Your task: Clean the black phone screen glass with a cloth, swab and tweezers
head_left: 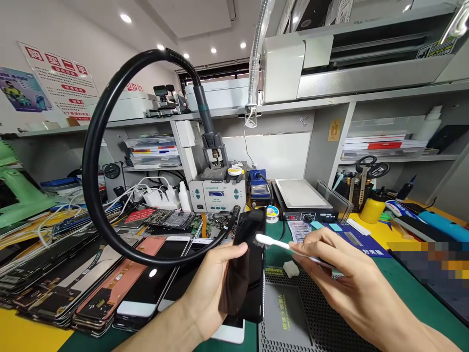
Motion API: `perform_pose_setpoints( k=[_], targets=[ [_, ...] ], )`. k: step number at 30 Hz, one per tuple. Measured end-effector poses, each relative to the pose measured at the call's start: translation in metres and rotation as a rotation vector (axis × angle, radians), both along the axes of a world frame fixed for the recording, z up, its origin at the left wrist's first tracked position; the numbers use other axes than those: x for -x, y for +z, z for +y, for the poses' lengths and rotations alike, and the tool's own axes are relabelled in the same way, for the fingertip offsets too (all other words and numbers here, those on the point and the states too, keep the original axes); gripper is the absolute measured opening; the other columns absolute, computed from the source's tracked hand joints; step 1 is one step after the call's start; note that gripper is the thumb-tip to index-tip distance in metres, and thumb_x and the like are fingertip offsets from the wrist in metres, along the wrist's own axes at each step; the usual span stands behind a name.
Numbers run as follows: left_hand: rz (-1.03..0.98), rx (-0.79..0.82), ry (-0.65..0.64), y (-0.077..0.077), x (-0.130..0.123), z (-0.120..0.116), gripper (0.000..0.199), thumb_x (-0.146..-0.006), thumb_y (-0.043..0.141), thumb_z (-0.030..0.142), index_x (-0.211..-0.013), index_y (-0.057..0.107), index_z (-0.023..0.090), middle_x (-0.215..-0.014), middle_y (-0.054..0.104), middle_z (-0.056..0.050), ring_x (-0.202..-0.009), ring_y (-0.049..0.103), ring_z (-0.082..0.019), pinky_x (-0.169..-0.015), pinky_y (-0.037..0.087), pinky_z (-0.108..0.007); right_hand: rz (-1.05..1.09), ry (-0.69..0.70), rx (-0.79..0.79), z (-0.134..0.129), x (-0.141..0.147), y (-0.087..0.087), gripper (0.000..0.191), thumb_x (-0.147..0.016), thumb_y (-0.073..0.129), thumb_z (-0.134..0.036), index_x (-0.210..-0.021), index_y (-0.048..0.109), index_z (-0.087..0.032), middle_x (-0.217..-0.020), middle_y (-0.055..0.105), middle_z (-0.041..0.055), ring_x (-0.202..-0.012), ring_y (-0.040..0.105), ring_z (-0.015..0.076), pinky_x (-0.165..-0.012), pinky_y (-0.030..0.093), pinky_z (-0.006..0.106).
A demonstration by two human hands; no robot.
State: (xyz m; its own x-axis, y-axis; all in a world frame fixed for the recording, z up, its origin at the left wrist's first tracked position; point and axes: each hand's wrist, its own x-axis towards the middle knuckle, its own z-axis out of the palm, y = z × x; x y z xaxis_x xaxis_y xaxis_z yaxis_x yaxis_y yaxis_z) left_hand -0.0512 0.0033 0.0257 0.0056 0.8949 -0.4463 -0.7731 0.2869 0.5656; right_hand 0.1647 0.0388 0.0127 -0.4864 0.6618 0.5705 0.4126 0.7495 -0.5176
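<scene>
A black phone (246, 278) stands tilted in my left hand (207, 288), whose thumb lies on its glossy face and whose other fingers are mostly hidden behind it. My right hand (340, 274) pinches the handle of a white toothbrush (276, 242). The brush's bristles are at the phone's upper right edge and appear to touch it. Below the brush, a small whitish piece (291, 269) rests on a black perforated mat (315, 303).
Stacked phone screens (88, 283) cover the left side. A hot-air station (220, 193) stands behind, its thick black hose (90, 161) looping in front. At the right are a heating plate (304, 195), a yellow bottle (373, 208) and scissors (377, 168).
</scene>
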Motion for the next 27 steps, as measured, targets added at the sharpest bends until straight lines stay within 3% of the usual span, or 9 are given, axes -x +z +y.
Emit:
perform_pose_setpoints(
  k=[5,12,19,23,27],
  targets=[
    [0.015,-0.025,0.025,-0.0002,0.0012,0.0014,0.013,-0.084,0.062,0.000,-0.080,0.068,0.011,-0.076,0.075,-0.005,-0.064,0.072,-0.011,-0.066,0.059,-0.018,0.036,0.031,0.056,-0.0001,0.0022,-0.0044,0.013,-0.102,0.052,-0.023,-0.097,0.064,-0.026,-0.087,0.057,0.0027,-0.073,0.058,0.0180,-0.064,0.047,0.029],
    [0.046,-0.042,-0.010,-0.0013,0.0093,0.0038,0.013,-0.085,0.067,0.009,-0.073,0.065,0.014,-0.061,0.068,-0.001,-0.047,0.065,-0.012,-0.045,0.052,-0.020,0.011,0.158,0.045,-0.0069,0.0063,-0.0042,0.015,-0.102,0.049,-0.018,-0.091,0.057,-0.026,-0.086,0.054,0.0011,-0.072,0.053,0.0167,-0.063,0.047,0.030],
    [-0.020,-0.153,-0.028,0.0017,0.0034,-0.0003,0.021,-0.083,0.066,0.000,-0.068,0.067,0.014,-0.066,0.072,-0.001,-0.059,0.071,-0.010,-0.060,0.057,-0.015,0.100,0.027,-0.104,-0.0041,0.0061,-0.0082,0.014,-0.098,0.054,-0.015,-0.095,0.055,-0.028,-0.094,0.052,0.0004,-0.075,0.055,0.0214,-0.061,0.050,0.040],
    [-0.051,-0.204,-0.067,0.0018,0.0009,-0.0034,0.021,-0.084,0.064,-0.001,-0.070,0.071,0.013,-0.072,0.075,-0.003,-0.065,0.073,-0.008,-0.067,0.057,-0.014,0.132,-0.029,-0.168,-0.0025,0.0047,-0.0062,0.015,-0.098,0.054,-0.011,-0.095,0.054,-0.027,-0.094,0.055,0.0021,-0.081,0.060,0.0196,-0.068,0.053,0.034],
    [0.005,-0.251,-0.077,0.0032,0.0015,-0.0049,0.021,-0.087,0.062,0.002,-0.073,0.074,0.012,-0.071,0.075,-0.003,-0.063,0.072,-0.009,-0.065,0.058,-0.016,0.132,0.049,-0.165,-0.0054,0.0045,-0.0020,0.017,-0.094,0.064,-0.011,-0.100,0.057,-0.026,-0.094,0.064,0.0032,-0.083,0.064,0.0188,-0.071,0.054,0.029]
  ],
)
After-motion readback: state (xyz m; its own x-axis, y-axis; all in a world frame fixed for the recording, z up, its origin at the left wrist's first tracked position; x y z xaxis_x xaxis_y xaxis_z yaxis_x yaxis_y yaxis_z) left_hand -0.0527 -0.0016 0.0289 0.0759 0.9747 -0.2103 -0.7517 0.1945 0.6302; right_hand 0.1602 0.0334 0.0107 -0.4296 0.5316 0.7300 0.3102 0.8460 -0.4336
